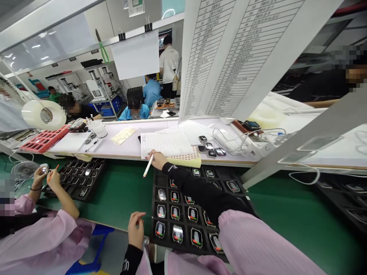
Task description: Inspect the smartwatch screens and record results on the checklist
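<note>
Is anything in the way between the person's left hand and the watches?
Nothing visible blocks it. The left hand is beside the tray; only the tray's edge lies between it and the nearest watches.

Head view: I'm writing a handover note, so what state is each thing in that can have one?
Right hand: closed on the white pen
White pen: held, slanting downward
Left hand: apparently empty, fingers loosely bent
Nearest black tray: holding watches
Watches: several faces showing red and green
Printed sheet: on the shelf, print side up
Hanging sheet: hung by black clips
Fan: cannot tell whether running
</note>
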`<state>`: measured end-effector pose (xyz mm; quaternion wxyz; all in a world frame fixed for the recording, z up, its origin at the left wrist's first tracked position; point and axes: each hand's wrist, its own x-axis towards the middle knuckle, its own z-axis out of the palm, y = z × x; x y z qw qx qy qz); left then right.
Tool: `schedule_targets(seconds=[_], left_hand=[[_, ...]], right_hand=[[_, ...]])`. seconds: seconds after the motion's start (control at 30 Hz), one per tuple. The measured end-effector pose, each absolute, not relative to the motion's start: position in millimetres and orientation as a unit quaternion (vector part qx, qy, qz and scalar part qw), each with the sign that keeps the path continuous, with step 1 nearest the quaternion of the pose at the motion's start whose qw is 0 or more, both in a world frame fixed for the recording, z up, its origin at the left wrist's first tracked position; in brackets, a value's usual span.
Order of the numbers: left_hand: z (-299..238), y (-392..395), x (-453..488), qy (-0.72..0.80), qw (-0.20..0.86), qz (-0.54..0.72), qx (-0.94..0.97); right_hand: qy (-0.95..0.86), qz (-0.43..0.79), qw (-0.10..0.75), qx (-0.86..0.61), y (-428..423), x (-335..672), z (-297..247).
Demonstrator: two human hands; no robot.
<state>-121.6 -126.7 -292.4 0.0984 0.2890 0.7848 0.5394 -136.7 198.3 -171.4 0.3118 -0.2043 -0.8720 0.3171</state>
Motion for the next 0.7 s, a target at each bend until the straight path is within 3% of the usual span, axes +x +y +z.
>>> schedule_targets(seconds=[0.43, 0.7], left_hand=[[-314, -156, -132, 0.801, 0.113, 0.518, 0.277], [-306, -136, -128, 0.794, 0.128, 0.508, 0.308]], right_hand=[[-0.84, 0.245, 0.306, -0.375, 297, -103, -159], [-0.882, 0.262, 0.225, -0.32, 335, -79, -166]])
